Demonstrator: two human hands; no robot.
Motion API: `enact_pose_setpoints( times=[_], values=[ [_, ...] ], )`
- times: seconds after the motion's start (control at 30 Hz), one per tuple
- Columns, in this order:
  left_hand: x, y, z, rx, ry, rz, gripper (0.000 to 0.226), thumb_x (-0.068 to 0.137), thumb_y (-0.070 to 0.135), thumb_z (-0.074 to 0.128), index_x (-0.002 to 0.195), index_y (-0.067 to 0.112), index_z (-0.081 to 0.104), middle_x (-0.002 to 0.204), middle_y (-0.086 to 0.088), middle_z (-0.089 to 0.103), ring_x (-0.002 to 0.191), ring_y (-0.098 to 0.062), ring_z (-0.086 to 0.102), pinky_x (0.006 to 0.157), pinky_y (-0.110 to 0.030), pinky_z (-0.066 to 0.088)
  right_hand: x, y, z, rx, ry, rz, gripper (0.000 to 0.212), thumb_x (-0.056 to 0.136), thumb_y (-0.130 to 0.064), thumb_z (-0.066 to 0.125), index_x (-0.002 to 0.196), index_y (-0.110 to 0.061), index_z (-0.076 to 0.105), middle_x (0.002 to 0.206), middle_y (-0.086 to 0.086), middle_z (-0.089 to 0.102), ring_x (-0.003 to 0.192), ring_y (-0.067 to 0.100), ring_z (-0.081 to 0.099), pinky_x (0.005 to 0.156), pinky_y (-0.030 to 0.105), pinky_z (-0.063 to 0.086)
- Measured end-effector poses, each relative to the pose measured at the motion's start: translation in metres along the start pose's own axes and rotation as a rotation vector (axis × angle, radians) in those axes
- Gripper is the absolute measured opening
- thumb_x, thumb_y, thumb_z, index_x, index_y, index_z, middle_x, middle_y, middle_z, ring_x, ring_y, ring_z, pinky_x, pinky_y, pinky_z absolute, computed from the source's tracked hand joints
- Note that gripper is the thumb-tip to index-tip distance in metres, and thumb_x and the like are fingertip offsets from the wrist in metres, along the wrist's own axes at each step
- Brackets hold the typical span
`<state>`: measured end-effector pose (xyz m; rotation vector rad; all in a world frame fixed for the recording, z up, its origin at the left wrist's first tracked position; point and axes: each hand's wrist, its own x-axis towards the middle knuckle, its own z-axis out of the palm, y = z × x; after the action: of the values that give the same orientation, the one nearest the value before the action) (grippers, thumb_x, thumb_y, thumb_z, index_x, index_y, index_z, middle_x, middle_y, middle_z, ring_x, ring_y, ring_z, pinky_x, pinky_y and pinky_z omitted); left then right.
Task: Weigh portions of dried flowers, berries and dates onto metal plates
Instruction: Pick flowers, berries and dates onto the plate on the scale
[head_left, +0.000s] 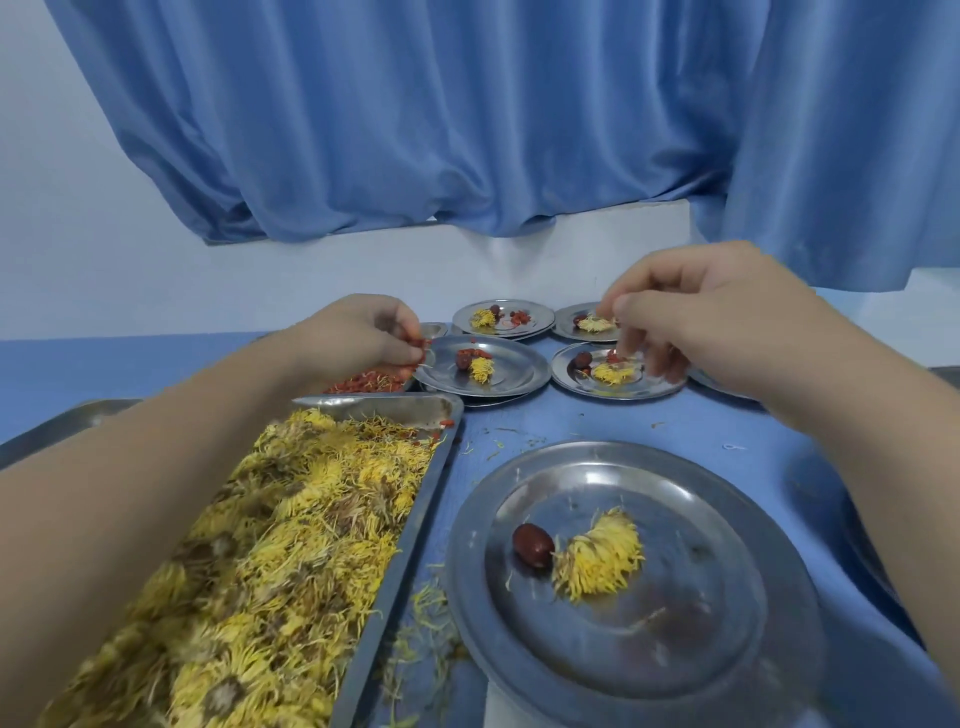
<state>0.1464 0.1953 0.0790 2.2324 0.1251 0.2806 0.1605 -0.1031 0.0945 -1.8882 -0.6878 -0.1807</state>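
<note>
Left hand (358, 338) pinches red berries (422, 344) just above the berry pile (363, 385). Right hand (727, 322) fingers are curled narrow over the far plate (667, 387); cannot tell what they hold. The near plate (727, 623) has no berries and lies at 5 o'clock from the left fingers.

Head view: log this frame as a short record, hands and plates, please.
left hand: pinches red berries above the berry pile
right hand: fingers curled over the mid-right plate; contents unclear
near plate: one date, one flower, no berries
flower tray: heaped with dried yellow flowers
</note>
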Motion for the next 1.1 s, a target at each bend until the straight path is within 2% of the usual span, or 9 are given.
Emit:
enact_pose_setpoints(
  times=[0.13, 0.3, 0.4, 0.53, 0.63, 0.7, 0.8, 0.97, 1.1],
  values=[
    [-0.040, 0.041, 0.027, -0.074, -0.136, 0.074, 0.016, 0.087, -0.010, 0.062, 0.086, 0.006, 0.059, 0.076, -0.007, 0.065, 0.059, -0.009, 0.065, 0.059, -0.017, 0.054, -0.020, -0.016, -0.011, 0.017, -0.004, -0.052, 0.017, 0.085, -0.014, 0.059, 0.074, -0.020, 0.071, 0.060, -0.002, 0.067, 0.044, 0.008, 0.055, 0.045, 0.019, 0.047],
    [-0.062, 0.060, 0.069, 0.114, -0.290, 0.133, 0.012, 0.088, -0.005, 0.064, 0.090, 0.007, 0.063, 0.077, -0.001, 0.069, 0.062, -0.007, 0.066, 0.060, -0.014, 0.051, -0.050, -0.011, -0.019, -0.003, -0.030, -0.066, 0.018, 0.085, -0.016, 0.060, 0.072, -0.024, 0.070, 0.058, -0.002, 0.066, 0.045, 0.008, 0.055, 0.046, 0.019, 0.045],
    [-0.066, 0.058, 0.086, 0.216, -0.365, 0.142, 0.015, 0.089, -0.003, 0.063, 0.097, 0.009, 0.068, 0.090, -0.004, 0.073, 0.073, -0.006, 0.069, 0.070, -0.015, 0.054, -0.069, 0.002, -0.022, -0.083, -0.026, -0.082, 0.021, 0.084, -0.016, 0.059, 0.071, -0.029, 0.069, 0.058, -0.004, 0.066, 0.045, 0.002, 0.053, 0.047, 0.015, 0.043],
    [-0.070, 0.058, 0.095, 0.271, -0.410, 0.153, 0.026, 0.090, 0.002, 0.063, 0.103, 0.023, 0.070, 0.100, 0.005, 0.074, 0.092, -0.007, 0.070, 0.086, -0.024, 0.056, -0.099, 0.025, -0.021, -0.199, 0.184, -0.243, 0.012, 0.085, -0.021, 0.057, 0.078, -0.029, 0.064, 0.062, -0.006, 0.062, 0.051, 0.005, 0.050, 0.052, 0.016, 0.040],
    [-0.073, 0.061, 0.098, 0.299, -0.384, 0.178, 0.030, 0.088, 0.005, 0.066, 0.103, 0.031, 0.068, 0.098, 0.013, 0.072, 0.088, 0.006, 0.066, 0.075, -0.010, 0.052, -0.120, 0.040, -0.016, -0.374, 0.341, -0.364, 0.013, 0.083, -0.023, 0.052, 0.080, -0.027, 0.064, 0.055, -0.008, 0.055, 0.060, 0.009, 0.051, 0.054, 0.014, 0.037],
    [-0.074, 0.062, 0.099, 0.326, -0.359, 0.179, 0.032, 0.087, 0.005, 0.067, 0.104, 0.032, 0.067, 0.096, 0.013, 0.072, 0.082, 0.011, 0.064, 0.065, -0.007, 0.049, -0.128, 0.050, -0.014, -0.442, 0.333, -0.393, 0.022, 0.084, -0.026, 0.047, 0.083, -0.020, 0.068, 0.060, -0.013, 0.058, 0.063, 0.008, 0.052, 0.056, 0.018, 0.040],
    [-0.074, 0.062, 0.103, 0.321, -0.330, 0.176, 0.032, 0.084, 0.006, 0.071, 0.105, 0.030, 0.067, 0.094, 0.011, 0.073, 0.082, 0.008, 0.066, 0.069, -0.011, 0.052, -0.135, 0.059, -0.013, -0.494, 0.290, -0.438, 0.024, 0.085, -0.025, 0.046, 0.083, -0.017, 0.069, 0.066, -0.008, 0.064, 0.059, 0.010, 0.058, 0.055, 0.031, 0.048],
    [-0.075, 0.061, 0.107, 0.407, -0.252, 0.227, 0.019, 0.081, 0.021, 0.078, 0.096, 0.029, 0.071, 0.092, 0.014, 0.069, 0.083, 0.005, 0.062, 0.066, -0.006, 0.047, -0.136, 0.062, -0.011, -0.485, 0.255, -0.432, 0.023, 0.085, -0.025, 0.046, 0.082, -0.018, 0.068, 0.064, -0.007, 0.063, 0.058, 0.015, 0.060, 0.051, 0.032, 0.050],
    [-0.074, 0.062, 0.107, 0.378, -0.281, 0.204, 0.015, 0.085, 0.018, 0.073, 0.097, 0.027, 0.071, 0.091, 0.012, 0.072, 0.082, 0.007, 0.064, 0.068, -0.007, 0.046, -0.135, 0.063, -0.011, -0.495, 0.255, -0.431, 0.022, 0.085, -0.025, 0.046, 0.081, -0.019, 0.067, 0.063, -0.008, 0.062, 0.057, 0.014, 0.058, 0.050, 0.031, 0.049]
  ],
)
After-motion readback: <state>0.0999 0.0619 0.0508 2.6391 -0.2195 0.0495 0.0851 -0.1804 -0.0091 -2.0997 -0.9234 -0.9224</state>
